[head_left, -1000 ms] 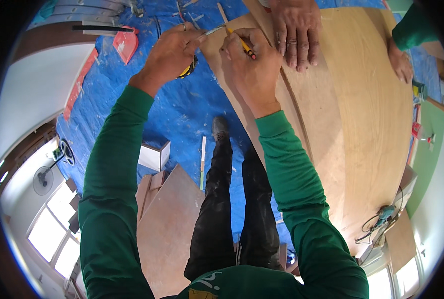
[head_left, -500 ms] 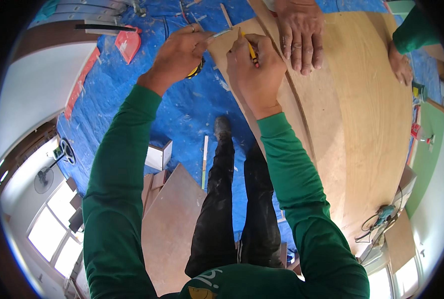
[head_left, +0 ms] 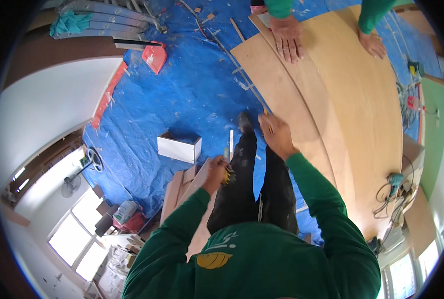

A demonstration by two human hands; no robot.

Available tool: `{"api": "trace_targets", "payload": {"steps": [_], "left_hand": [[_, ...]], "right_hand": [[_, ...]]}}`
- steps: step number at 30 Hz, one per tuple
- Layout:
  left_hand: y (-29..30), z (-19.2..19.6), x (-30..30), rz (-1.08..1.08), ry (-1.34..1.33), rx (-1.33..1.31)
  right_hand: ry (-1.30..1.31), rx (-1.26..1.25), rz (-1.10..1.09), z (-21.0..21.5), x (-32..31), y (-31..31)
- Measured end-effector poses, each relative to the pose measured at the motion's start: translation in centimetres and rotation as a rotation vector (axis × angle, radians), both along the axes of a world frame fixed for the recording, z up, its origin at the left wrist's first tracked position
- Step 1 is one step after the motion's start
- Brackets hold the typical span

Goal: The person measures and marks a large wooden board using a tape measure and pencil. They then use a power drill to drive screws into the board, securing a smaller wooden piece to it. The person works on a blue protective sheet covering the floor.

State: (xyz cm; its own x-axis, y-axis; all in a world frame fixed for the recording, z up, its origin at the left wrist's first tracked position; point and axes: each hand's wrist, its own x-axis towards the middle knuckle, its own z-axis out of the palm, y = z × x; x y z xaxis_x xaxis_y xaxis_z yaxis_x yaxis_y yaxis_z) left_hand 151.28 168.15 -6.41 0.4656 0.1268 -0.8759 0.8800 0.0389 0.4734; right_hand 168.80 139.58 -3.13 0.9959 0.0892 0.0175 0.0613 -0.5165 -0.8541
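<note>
My left hand (head_left: pixel 215 174) is closed round a yellow and black tape measure (head_left: pixel 229 175), low and close to my left thigh. My right hand (head_left: pixel 278 135) grips a yellow pencil (head_left: pixel 266 112) at the left edge of a light wooden sheet (head_left: pixel 269 74). I cannot tell whether the pencil touches the wood. A strip with a dark edge runs along the sheet, and a wider wood-grain panel (head_left: pixel 361 99) lies to its right. At the far end, a co-worker's two hands (head_left: pixel 287 39) press flat on the boards.
Blue tarpaulin (head_left: pixel 132 104) covers the floor. On it are a white box (head_left: pixel 178 148), a red dustpan (head_left: pixel 154 58) and thin wood strips. Cut boards (head_left: pixel 179 187) lean left of my legs. A corded power tool (head_left: pixel 394 182) sits at the right. A ladder (head_left: pixel 107 22) lies far left.
Both my hands have drawn back from the board's far corner, the left one down to my thigh with the tape measure. My right hand has slid nearer along the edge with the pencil.
</note>
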Motion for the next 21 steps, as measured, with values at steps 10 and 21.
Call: {"api": "trace_targets", "payload": {"steps": [10, 21], "left_hand": [[-8.8, 8.6, 0.8, -0.395, -0.201, -0.204], [-17.8, 13.0, 3.3, -0.611, -0.43, -0.296]], "right_hand": [[0.971, 0.638, -0.372, 16.3, -19.1, 2.7], [0.75, 1.312, -0.741, 18.4, -24.9, -1.2]]}}
